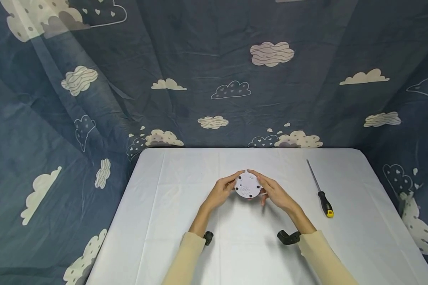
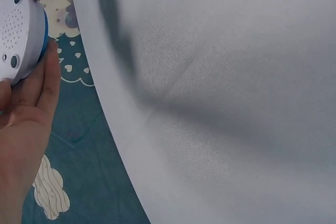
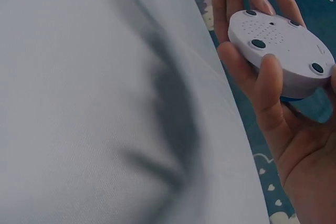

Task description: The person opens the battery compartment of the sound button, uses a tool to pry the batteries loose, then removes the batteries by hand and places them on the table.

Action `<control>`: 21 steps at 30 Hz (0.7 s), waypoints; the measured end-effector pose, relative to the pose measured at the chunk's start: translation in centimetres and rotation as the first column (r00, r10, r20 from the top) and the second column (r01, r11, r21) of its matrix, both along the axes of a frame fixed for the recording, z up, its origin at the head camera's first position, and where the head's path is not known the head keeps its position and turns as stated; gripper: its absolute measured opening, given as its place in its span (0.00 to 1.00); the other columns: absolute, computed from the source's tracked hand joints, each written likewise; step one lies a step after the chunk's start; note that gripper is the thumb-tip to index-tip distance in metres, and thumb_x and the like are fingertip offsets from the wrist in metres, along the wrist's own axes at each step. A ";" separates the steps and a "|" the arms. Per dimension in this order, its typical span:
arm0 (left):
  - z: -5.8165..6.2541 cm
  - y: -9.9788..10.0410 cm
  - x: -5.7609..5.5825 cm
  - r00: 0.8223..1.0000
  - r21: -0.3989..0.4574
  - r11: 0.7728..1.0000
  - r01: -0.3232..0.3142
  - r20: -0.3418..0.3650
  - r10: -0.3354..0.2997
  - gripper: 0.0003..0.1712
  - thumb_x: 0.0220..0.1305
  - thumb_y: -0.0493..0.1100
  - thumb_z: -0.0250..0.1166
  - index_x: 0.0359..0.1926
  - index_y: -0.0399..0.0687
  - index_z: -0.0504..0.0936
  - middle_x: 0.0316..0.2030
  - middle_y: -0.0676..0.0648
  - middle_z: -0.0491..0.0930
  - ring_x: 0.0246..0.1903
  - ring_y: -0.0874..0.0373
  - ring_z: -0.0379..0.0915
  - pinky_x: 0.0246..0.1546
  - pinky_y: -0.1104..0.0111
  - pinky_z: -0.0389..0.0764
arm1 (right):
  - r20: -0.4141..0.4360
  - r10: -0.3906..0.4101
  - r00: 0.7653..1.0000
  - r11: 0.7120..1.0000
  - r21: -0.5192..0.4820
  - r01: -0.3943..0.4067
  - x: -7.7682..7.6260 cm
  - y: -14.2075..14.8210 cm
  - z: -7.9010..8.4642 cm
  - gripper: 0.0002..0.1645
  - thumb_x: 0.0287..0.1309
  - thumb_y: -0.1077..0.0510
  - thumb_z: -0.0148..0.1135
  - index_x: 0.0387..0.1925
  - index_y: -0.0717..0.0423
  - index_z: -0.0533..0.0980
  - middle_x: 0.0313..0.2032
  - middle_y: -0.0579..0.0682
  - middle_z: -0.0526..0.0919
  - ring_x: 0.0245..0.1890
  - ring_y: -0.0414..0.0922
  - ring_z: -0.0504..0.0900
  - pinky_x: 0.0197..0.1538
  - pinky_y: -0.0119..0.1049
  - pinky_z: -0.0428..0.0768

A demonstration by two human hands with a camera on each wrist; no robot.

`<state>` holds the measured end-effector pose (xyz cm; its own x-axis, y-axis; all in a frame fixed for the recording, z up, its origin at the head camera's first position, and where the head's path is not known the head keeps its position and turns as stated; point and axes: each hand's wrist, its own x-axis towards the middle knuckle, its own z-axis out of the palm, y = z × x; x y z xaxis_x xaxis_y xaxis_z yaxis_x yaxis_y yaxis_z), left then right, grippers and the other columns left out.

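Between both hands, above the table, is a round white device [image 1: 247, 185] with dark round feet and a patch of small holes on the face turned up. A blue part shows along its underside in the left wrist view, where the device [image 2: 21, 35] is cut off by the frame edge. My left hand [image 1: 219, 192] grips its left rim, thumb on the near face and fingers behind. On the opposite rim, my right hand [image 1: 279, 194] holds it with curled fingers. In the right wrist view, fingers of both hands touch the device [image 3: 289, 51].
A screwdriver [image 1: 322, 198] with a black and yellow handle lies on the right of the white-covered table [image 1: 178, 221]. A dark cloud-patterned cloth [image 1: 199, 103] hangs behind and beside the table. Each wrist carries a small black camera [image 1: 289, 237].
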<state>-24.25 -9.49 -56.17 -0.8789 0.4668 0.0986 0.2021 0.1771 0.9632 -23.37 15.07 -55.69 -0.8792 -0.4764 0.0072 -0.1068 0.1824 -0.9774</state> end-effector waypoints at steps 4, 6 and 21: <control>0.1 0.2 -0.1 0.999 0.040 0.999 0.027 0.025 -0.028 0.27 0.82 0.39 0.48 0.77 0.56 0.67 0.76 0.48 0.67 0.70 0.50 0.73 0.61 0.67 0.83 | 0.069 -0.037 0.997 0.997 -0.070 0.042 0.2 0.2 -0.3 0.32 0.84 0.45 0.33 0.81 0.48 0.57 0.54 0.66 0.83 0.39 0.71 0.87 0.24 0.46 0.86; 0.2 0.3 0.0 0.998 0.061 0.997 0.043 0.044 -0.046 0.28 0.83 0.39 0.47 0.78 0.55 0.65 0.77 0.47 0.65 0.71 0.48 0.71 0.62 0.66 0.82 | 0.118 -0.042 0.992 0.992 -0.113 0.056 0.2 0.3 -0.6 0.33 0.84 0.44 0.33 0.81 0.48 0.56 0.51 0.59 0.87 0.43 0.67 0.89 0.25 0.43 0.86; -0.1 1.0 0.1 0.996 -0.015 0.999 -0.042 0.084 0.044 0.29 0.84 0.41 0.45 0.81 0.53 0.59 0.77 0.42 0.64 0.72 0.47 0.69 0.64 0.60 0.81 | 0.236 0.023 0.971 0.987 -0.159 0.015 0.4 0.2 -0.5 0.32 0.85 0.47 0.31 0.83 0.43 0.48 0.63 0.74 0.75 0.51 0.66 0.87 0.49 0.56 0.87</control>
